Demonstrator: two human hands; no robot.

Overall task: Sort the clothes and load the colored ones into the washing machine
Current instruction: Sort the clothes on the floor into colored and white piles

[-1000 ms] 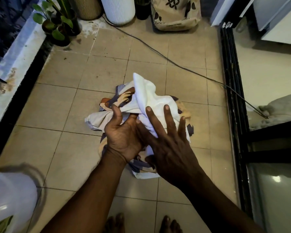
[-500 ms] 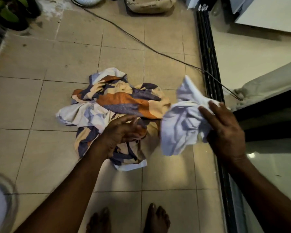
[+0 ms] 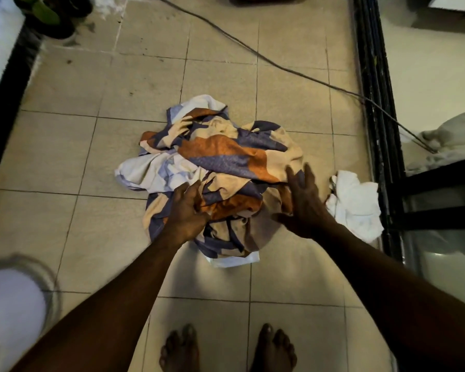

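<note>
A crumpled colored cloth (image 3: 226,159), patterned in orange, purple and cream, lies heaped on the tiled floor in the middle of the view. My left hand (image 3: 187,210) rests on its near left side with fingers curled into the fabric. My right hand (image 3: 304,202) lies on its right side, fingers spread and flat, holding nothing. A white cloth (image 3: 355,205) sits crumpled on the floor to the right of the heap, beside the door track. A blurred white round shape (image 3: 14,307) shows at the lower left; whether it is the washing machine I cannot tell.
A black cable (image 3: 279,67) runs diagonally across the tiles behind the heap to the right. A dark sliding-door track (image 3: 373,103) borders the right side. Potted plants (image 3: 49,14) stand at the top left by a dark ledge. My bare feet (image 3: 226,347) are at the bottom.
The white cloth left my right hand and now lies on the floor at the right. My right hand came back onto the colored heap. The left hand stayed on the heap.
</note>
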